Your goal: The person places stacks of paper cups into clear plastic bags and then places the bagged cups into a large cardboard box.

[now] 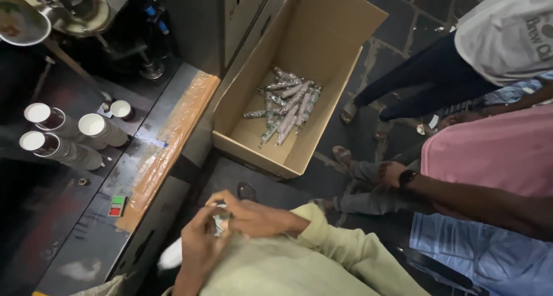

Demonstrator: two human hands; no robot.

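Cardboard box (322, 42) holds a heap of wrapped cup stacks (285, 103).

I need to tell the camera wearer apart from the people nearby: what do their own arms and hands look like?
The right hand comes out of a long, pale yellow-green sleeve with a folded cuff. The left hand is bare, with no glove, ring or watch visible.

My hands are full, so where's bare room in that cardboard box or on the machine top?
In the cardboard box, the near end is bare; wrapped rolls crowd the middle. The machine top is free along its taped strip; paper cup stacks crowd the left.
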